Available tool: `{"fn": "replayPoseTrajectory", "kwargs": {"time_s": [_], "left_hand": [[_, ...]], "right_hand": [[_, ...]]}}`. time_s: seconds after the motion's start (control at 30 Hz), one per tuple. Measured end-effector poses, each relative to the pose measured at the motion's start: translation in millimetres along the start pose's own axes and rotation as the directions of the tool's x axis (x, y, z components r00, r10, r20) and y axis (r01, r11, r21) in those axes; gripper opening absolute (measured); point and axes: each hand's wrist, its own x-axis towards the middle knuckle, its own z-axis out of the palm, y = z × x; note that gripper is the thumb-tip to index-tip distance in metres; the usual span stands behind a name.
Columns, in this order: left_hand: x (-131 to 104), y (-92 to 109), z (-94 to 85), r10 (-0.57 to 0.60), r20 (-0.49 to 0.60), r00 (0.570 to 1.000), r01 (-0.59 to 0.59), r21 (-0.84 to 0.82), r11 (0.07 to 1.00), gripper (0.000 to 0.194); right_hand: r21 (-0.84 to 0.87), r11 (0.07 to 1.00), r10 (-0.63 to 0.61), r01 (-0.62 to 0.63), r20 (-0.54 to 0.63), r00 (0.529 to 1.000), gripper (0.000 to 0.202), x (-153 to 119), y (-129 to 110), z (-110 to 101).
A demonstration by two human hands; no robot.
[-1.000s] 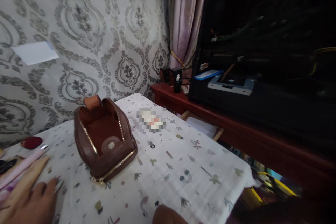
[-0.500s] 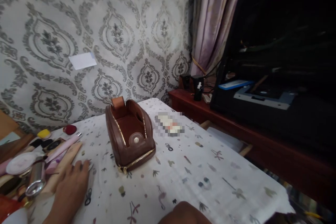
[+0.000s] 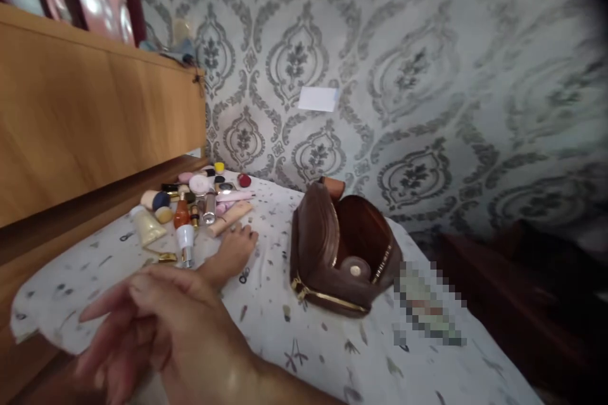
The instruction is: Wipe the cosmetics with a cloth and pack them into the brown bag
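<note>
My left hand (image 3: 235, 250) rests palm down on the patterned cloth, its fingers stretched out beside a long beige tube (image 3: 230, 218). It holds nothing that I can see. In front of it my right hand (image 3: 185, 323) reaches across from the lower right. Its fingers are apart and loosely bent, and no object shows in them. A brown toiletry bag (image 3: 327, 285) stands unzipped to the right of both hands, apart from them. Beyond my hands lie an orange bottle with a white lower part (image 3: 182, 215), a cream tube (image 3: 148, 228) and a silver cylinder (image 3: 209, 209).
More cosmetics crowd the cloth's far left, among them a round white compact (image 3: 201, 185), a red round item (image 3: 244, 180) and a yellow cap (image 3: 219, 167). A wooden panel (image 3: 95, 114) borders the left. A blurred-out item (image 3: 427, 307) lies right of the bag. Patterned wall behind.
The view has swung left, so the bag and cosmetics sit further right in the picture. My right hand has come up from the bottom edge and across to the left. My left hand stays by the beige tube.
</note>
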Motion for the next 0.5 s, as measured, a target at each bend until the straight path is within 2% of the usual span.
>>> {"fn": "replayPoseTrajectory", "kwargs": {"time_s": [0.1, 0.23, 0.5], "left_hand": [[-3, 0, 3.0, -0.010, -0.025, 1.000, 0.009, -0.035, 0.999, 0.040], [-3, 1, 4.2, -0.036, -0.045, 0.998, 0.032, -0.081, 0.996, 0.041], [-1, 1, -1.9, -0.023, -0.015, 1.000, 0.022, -0.097, 0.995, 0.040]], "right_hand": [[0.064, 0.998, -0.023, 0.025, -0.033, 0.999, 0.044, 8, -4, 1], [0.048, 0.998, -0.042, 0.045, -0.071, 0.997, 0.046, 7, 0, 0], [-0.021, 0.998, -0.054, 0.053, -0.050, 0.997, 0.051, 13, 8, -13]]}}
